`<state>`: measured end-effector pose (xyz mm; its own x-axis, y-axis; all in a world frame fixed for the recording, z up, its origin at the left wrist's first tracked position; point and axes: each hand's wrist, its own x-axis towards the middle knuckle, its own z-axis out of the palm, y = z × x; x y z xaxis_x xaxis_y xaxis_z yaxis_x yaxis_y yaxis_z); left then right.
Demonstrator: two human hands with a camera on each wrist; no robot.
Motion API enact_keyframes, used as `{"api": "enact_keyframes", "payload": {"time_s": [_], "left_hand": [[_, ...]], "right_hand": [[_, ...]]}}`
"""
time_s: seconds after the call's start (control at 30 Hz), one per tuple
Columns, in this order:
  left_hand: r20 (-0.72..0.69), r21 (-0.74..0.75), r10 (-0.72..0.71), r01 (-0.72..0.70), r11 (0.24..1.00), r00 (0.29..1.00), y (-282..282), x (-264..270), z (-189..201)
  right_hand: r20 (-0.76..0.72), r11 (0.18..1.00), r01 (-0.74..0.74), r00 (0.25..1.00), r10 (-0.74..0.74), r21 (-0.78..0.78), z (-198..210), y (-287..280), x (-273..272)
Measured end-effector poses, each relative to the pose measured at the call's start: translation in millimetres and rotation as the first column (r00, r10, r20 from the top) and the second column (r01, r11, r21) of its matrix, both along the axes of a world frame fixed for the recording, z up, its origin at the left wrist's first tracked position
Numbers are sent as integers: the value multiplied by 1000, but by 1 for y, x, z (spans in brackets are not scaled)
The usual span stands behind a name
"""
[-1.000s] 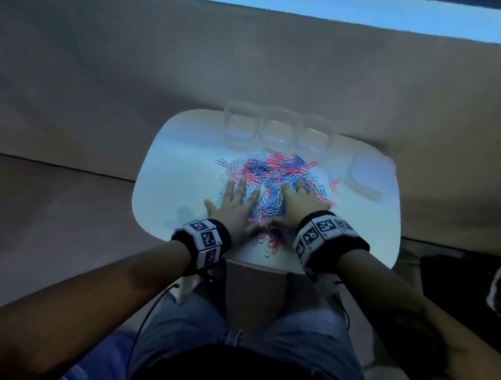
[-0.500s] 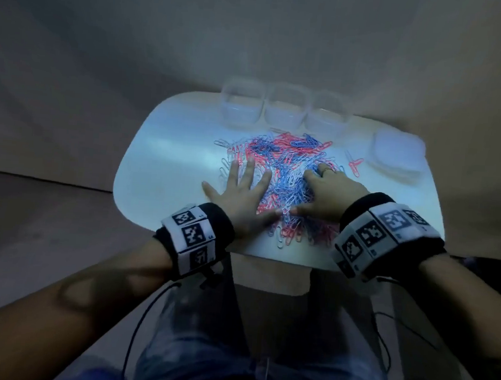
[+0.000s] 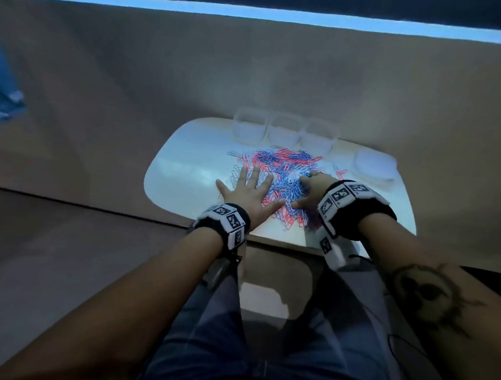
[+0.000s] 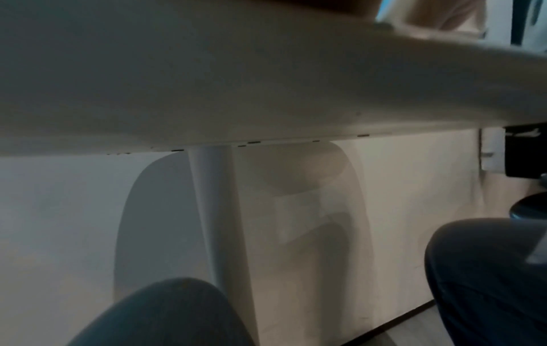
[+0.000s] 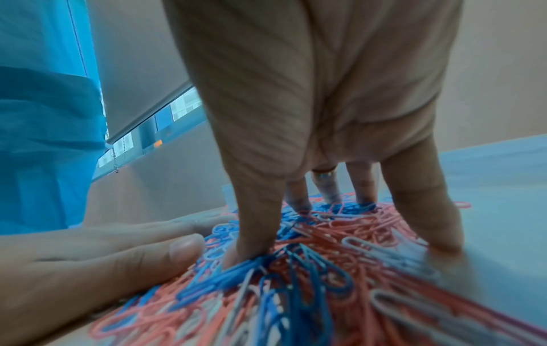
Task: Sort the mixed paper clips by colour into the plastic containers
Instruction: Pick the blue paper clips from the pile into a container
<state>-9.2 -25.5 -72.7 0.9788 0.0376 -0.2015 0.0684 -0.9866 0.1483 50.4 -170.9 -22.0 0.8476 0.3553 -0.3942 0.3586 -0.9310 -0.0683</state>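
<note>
A heap of red, blue and white paper clips (image 3: 283,174) (image 5: 311,269) covers the middle of the small white table (image 3: 185,170). My left hand (image 3: 249,189) lies flat on the heap's left side, fingers spread and straight; its thumb and fingers (image 5: 118,243) show in the right wrist view. My right hand (image 3: 311,191) stands on the heap's right side, fingertips (image 5: 248,248) pressed down into the clips, gripping nothing. Three clear plastic containers (image 3: 284,131) stand in a row at the table's far edge. The left wrist view shows only the table's underside.
A round clear lid or dish (image 3: 373,168) lies at the table's far right. A few stray clips (image 3: 340,174) lie beside it. My knees (image 4: 165,311) are under the table by its leg (image 4: 216,210). A beige wall stands right behind the table.
The head camera tilted, so the table shifted in view. Both hands stay on the heap, the left still flat, the right still on its fingertips; the clips look slightly more spread.
</note>
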Motion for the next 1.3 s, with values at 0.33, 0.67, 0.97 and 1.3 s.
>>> {"api": "enact_keyframes", "payload": {"time_s": [0.33, 0.67, 0.97, 1.3], "left_hand": [[105, -8, 26, -26, 1000, 994, 1, 5, -11], [241, -73, -7, 26, 997, 970, 2, 10, -19], [319, -5, -56, 60, 998, 946, 4, 12, -28], [294, -102, 3, 28, 994, 956, 5, 12, -28]], "right_hand": [[1, 988, -19, 1000, 19, 153, -11, -9, 17], [50, 966, -85, 996, 75, 243, -13, -24, 40], [62, 964, -159, 987, 149, 211, -8, -17, 50], [9, 947, -246, 968, 250, 206, -9, -12, 66]]}}
